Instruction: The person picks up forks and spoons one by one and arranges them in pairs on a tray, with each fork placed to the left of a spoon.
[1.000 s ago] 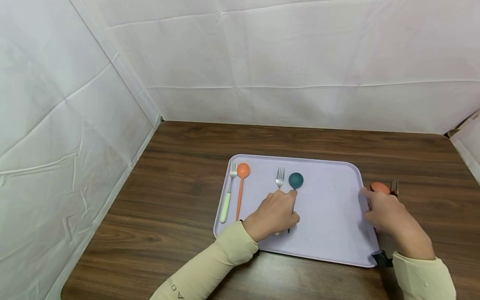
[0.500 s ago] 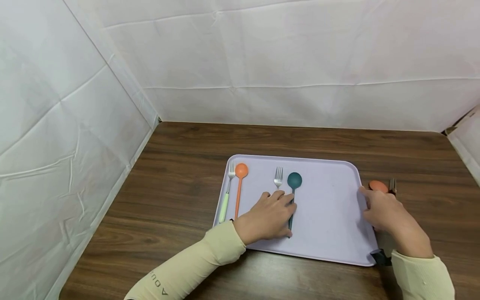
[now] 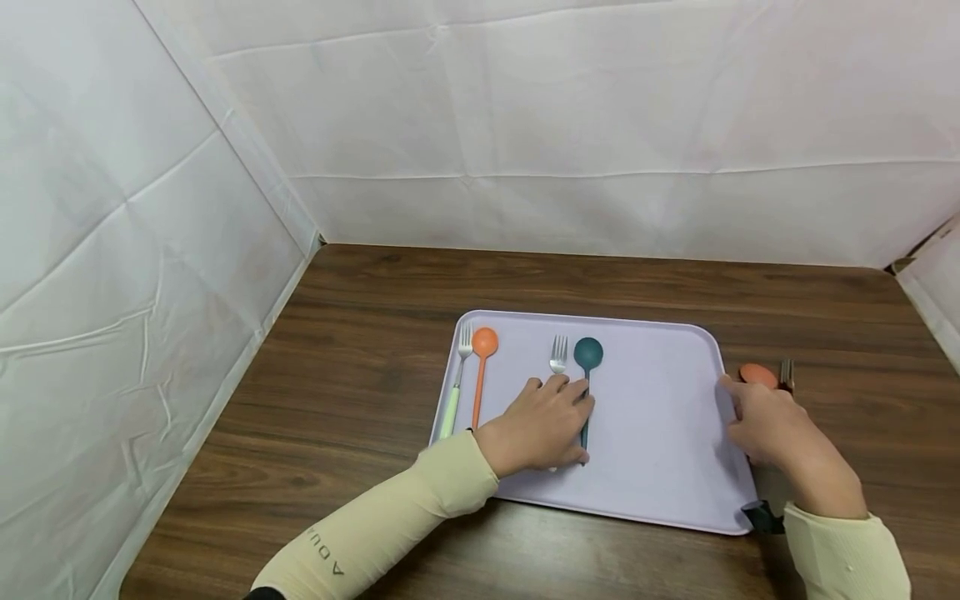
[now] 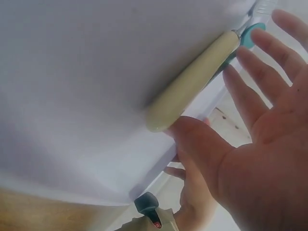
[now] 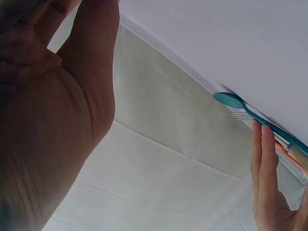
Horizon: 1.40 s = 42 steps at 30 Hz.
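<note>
The left hand [image 3: 542,427], grip released and fingers spread, lies over the handles of the teal spoon [image 3: 588,353] and cream fork [image 3: 558,354], side by side at mid-tray, right of the frame's centre. The right hand [image 3: 772,425] meets the tray [image 3: 660,417] at its right edge; whether its grip grasps it, I cannot tell. The step seems to be aligning this pair; the next move calls for light fingertip nudges with the tray steady.

Tray [image 3: 660,417], head view: near-left corner behind sleeve [image 3: 442,483].
Middle fork [image 3: 558,353], head view: handle mostly hidden by left hand [image 3: 542,427].
Outside fork [image 3: 787,373], head view: handle behind right hand [image 3: 772,425].
Right-hand fingers [image 5: 52,20], right wrist view: cut off at top.
</note>
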Motion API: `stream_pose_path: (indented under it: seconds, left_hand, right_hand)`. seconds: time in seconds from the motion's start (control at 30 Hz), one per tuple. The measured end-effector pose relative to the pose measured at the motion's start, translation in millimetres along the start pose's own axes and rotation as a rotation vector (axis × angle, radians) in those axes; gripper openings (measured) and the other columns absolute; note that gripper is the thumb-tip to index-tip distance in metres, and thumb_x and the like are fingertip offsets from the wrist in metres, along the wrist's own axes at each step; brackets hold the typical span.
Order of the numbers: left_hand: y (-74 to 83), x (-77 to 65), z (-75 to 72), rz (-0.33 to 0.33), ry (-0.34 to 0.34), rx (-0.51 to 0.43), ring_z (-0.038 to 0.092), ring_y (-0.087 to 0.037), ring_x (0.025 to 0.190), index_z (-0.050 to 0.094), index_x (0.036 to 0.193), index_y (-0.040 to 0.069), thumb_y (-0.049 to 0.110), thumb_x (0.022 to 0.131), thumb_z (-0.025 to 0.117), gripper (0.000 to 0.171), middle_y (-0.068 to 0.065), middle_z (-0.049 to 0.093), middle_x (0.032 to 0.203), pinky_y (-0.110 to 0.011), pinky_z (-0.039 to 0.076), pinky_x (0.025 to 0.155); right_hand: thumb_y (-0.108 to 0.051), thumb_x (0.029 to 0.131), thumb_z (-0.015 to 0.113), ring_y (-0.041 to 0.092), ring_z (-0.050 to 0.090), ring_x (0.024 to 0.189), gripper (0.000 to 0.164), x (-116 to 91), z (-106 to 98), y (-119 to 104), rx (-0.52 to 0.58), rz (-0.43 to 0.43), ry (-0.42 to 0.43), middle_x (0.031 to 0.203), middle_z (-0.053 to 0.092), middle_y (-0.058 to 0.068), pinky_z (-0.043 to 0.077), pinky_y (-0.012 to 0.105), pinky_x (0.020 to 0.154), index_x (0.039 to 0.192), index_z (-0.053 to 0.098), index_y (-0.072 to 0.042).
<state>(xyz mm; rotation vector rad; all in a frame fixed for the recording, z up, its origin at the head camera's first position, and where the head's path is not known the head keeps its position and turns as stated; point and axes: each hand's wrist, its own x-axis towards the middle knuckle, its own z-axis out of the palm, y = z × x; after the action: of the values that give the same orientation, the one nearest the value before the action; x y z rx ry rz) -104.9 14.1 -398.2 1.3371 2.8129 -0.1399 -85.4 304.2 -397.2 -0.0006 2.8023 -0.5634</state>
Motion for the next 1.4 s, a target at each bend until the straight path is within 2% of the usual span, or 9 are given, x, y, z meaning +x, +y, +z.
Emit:
stream_pose_path:
  seconds: [0.17,0.33,0.6,0.77,0.97,1.13,1.3,1.4]
  left_hand:
    - [-5.1,-1.9,-1.7,-0.053,-0.008,-0.061,0.038,-0.024,0.123,0.048,0.136,0.016,0.056,0.084,0.056,0.067,-0.005,0.038,0.142,-0.043,0.038,0.088]
    - [-16.4,-7.2,-8.2,-0.115,0.02,-0.133,0.042,-0.022,0.122,0.048,0.136,0.017,0.048,0.087,0.057,0.059,-0.004,0.044,0.137,-0.042,0.04,0.088]
    - [-31.3,-14.8,-8.3,-0.176,0.116,-0.195,0.052,-0.022,0.107,0.053,0.131,0.015,0.037,0.086,0.06,0.051,-0.004,0.053,0.123,-0.038,0.046,0.078]
    - [-39.9,-19.9,-6.3,-0.202,0.141,-0.235,0.053,-0.022,0.103,0.055,0.13,0.013,0.035,0.085,0.061,0.05,-0.005,0.056,0.119,-0.037,0.046,0.081]
    - [-51.1,-27.8,-4.1,-0.236,0.153,-0.294,0.054,-0.021,0.104,0.055,0.128,0.008,0.033,0.085,0.062,0.05,-0.008,0.057,0.116,-0.038,0.047,0.079]
    - [-58.4,-32.3,-1.5,-0.255,0.161,-0.322,0.056,-0.022,0.102,0.054,0.128,0.006,0.032,0.084,0.063,0.052,-0.009,0.059,0.114,-0.037,0.045,0.084]
    - [-68.7,-39.0,-1.7,-0.315,0.183,-0.347,0.057,-0.027,0.103,0.054,0.128,0.005,0.03,0.083,0.065,0.052,-0.013,0.057,0.118,-0.041,0.045,0.084]
    - [-75.4,-43.2,-1.0,-0.338,0.214,-0.366,0.058,-0.025,0.097,0.055,0.126,0.004,0.028,0.082,0.066,0.051,-0.012,0.059,0.112,-0.04,0.046,0.081]
  right_hand:
    - [0.002,0.075,0.056,0.016,0.049,0.044,0.065,-0.4,0.1,0.1,0.011,0.018,-0.018,0.069,0.045,0.01,0.041,0.032,0.044,0.134,0.033,0.013]
    - [0.003,0.075,0.056,0.015,0.049,0.044,0.065,-1.6,0.7,2.1,0.032,0.028,-0.022,0.072,0.045,0.012,0.043,0.032,0.043,0.135,0.032,0.014]
    - [0.004,0.074,0.055,0.014,0.05,0.043,0.064,-3.1,1.7,5.1,0.024,0.018,-0.005,0.069,0.044,0.01,0.042,0.032,0.042,0.134,0.033,0.014]
    - [0.004,0.075,0.056,0.015,0.05,0.043,0.065,-2.9,1.0,5.4,0.028,0.029,-0.01,0.07,0.044,0.011,0.043,0.032,0.043,0.134,0.033,0.014]
    - [0.004,0.075,0.056,0.015,0.05,0.044,0.064,-3.0,0.1,7.5,0.026,0.032,-0.01,0.071,0.045,0.012,0.044,0.032,0.043,0.134,0.033,0.014]
    - [0.003,0.075,0.056,0.015,0.05,0.044,0.064,-3.5,-0.7,8.9,0.016,0.024,0.002,0.07,0.045,0.011,0.043,0.032,0.043,0.134,0.034,0.014]
    - [0.003,0.074,0.056,0.015,0.049,0.042,0.063,-3.4,-0.4,9.9,-0.003,0.004,0.02,0.068,0.044,0.009,0.041,0.032,0.043,0.133,0.035,0.014]
    - [0.003,0.074,0.056,0.014,0.049,0.042,0.063,-3.9,0.0,10.2,-0.001,0.0,0.027,0.067,0.043,0.008,0.04,0.032,0.043,0.133,0.035,0.015]
